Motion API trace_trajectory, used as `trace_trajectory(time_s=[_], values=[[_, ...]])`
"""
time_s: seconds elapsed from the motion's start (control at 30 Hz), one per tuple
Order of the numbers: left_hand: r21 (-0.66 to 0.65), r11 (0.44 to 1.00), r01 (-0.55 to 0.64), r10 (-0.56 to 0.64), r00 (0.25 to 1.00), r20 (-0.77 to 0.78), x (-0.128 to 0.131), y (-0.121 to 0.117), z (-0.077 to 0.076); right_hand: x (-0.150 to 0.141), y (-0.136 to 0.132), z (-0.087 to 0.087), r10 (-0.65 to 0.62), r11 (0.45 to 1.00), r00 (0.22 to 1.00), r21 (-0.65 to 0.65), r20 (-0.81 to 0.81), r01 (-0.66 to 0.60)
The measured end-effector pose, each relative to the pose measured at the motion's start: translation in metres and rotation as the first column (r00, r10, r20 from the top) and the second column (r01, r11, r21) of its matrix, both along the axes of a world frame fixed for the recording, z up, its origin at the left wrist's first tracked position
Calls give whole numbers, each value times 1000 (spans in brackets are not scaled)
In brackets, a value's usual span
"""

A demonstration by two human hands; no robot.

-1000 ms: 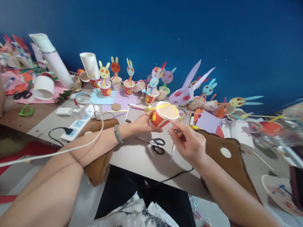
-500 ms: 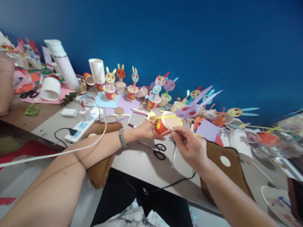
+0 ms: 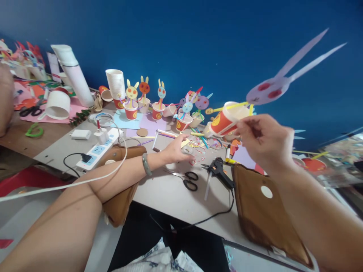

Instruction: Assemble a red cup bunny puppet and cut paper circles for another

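Observation:
My right hand (image 3: 265, 141) is raised above the table, closed on the rim of a red paper cup (image 3: 224, 120) tipped on its side. A yellow straw crosses the cup, and a purple paper rabbit head (image 3: 269, 90) with long ears sticks out of it to the upper right. My left hand (image 3: 177, 149) rests low on the grey table (image 3: 170, 192) with fingers loosely spread over small paper scraps, holding nothing I can see. Black scissors (image 3: 188, 179) and a black glue gun (image 3: 219, 170) lie just in front of it.
A row of finished rabbit cups (image 3: 157, 104) stands along the blue wall, beside a stack of white cups (image 3: 115, 83). A white power strip (image 3: 98, 149) with a charger and cables lies at left. Brown arm cushions (image 3: 261, 204) sit at the table's edge. A person's arm shows at far left.
My right hand has taken the cup with the rabbit and lifted it up and to the right. My left hand has let go of the cup and dropped to the table.

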State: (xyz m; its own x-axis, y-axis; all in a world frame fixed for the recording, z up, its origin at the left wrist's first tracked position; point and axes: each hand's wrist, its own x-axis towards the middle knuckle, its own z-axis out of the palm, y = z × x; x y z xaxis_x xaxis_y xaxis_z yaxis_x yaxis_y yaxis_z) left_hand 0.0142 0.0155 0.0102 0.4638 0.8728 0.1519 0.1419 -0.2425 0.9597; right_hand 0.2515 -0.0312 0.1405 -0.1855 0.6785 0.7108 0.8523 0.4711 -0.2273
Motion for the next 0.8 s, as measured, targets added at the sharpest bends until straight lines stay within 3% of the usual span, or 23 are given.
trace_trajectory(time_s=[0.2,0.47,0.8], values=[[60,997,45,-42,998,-52,-2,-1,-1,-2,58,26,-106,989,984,-121,-146,88],[66,996,61,-53,992,-117,0,1,-2,-9,123,21,-298,930,954,-232,-23,284],[22,997,70,-64,980,-186,0,-1,3,-10,152,17,-339,864,941,-395,-2,311]])
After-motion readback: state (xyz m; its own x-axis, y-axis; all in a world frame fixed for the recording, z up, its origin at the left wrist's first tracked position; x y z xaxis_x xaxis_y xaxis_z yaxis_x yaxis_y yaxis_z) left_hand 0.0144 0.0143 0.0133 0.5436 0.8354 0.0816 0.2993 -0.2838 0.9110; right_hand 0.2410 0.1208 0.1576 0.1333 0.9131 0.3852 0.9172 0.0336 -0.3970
